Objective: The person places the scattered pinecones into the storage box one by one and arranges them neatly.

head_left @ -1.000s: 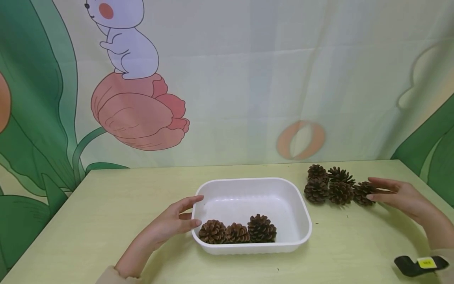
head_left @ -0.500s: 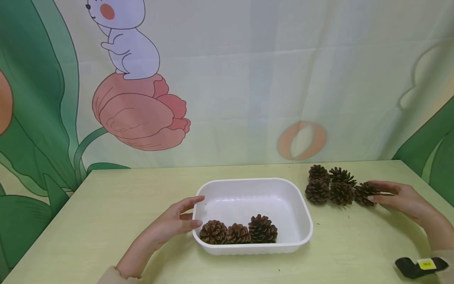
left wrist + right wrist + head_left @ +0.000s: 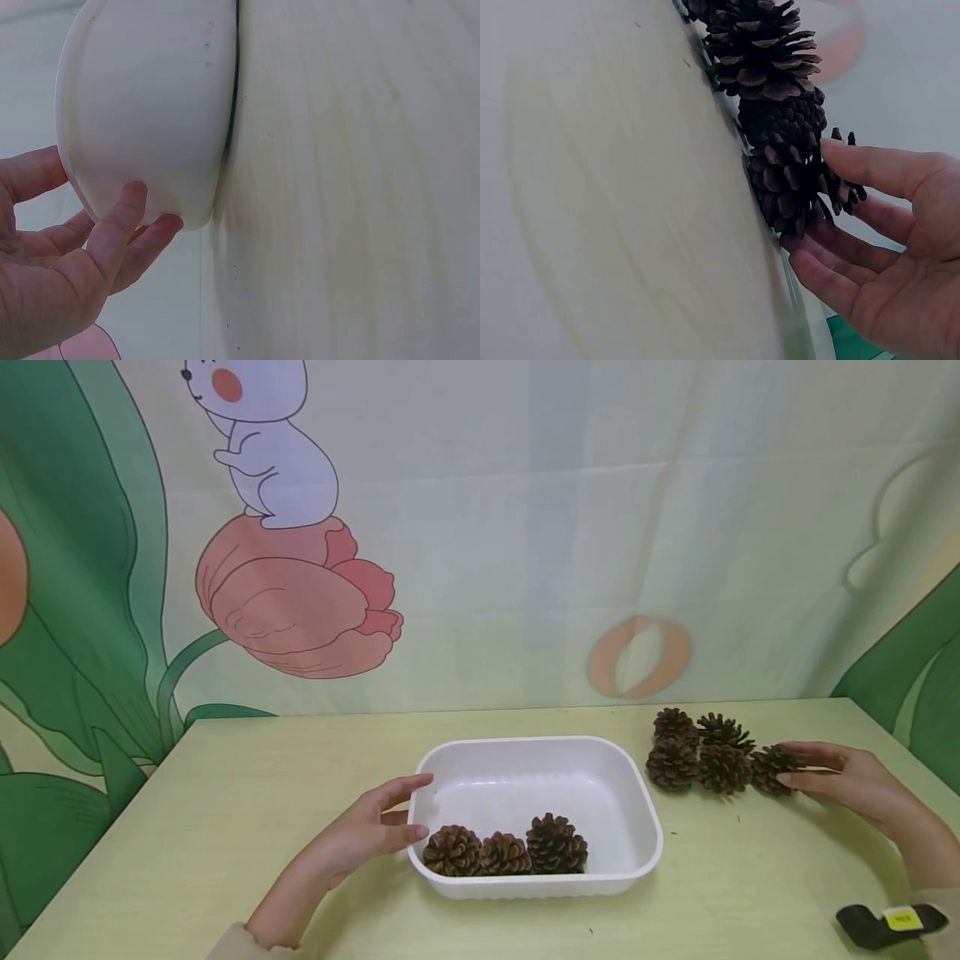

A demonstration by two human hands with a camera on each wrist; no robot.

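Observation:
My left hand [image 3: 367,828] holds the left end of a white plastic tray [image 3: 525,887], index finger and thumb at its rim. In the left wrist view, the other fingertips [image 3: 133,196] press the tray's outer wall. Inside the tray, along the near side, sit three brown pine cones [image 3: 504,855]. To the right, my right hand [image 3: 851,777] has thumb and fingers round the rightmost pine cone [image 3: 771,770] of a group on the table. In the right wrist view this pine cone [image 3: 780,187] stands against its neighbours, between my thumb and fingers.
Several other pine cones [image 3: 720,767] stand close together at the table's back right. The pale yellow table [image 3: 247,810] ends at a printed curtain [image 3: 487,568] behind. A black strap with a yellow label [image 3: 892,923] is at the right wrist.
My right fingers have closed in slightly on the rightmost pine cone. My left hand and the tray keep their places; the whole view has shifted very slightly.

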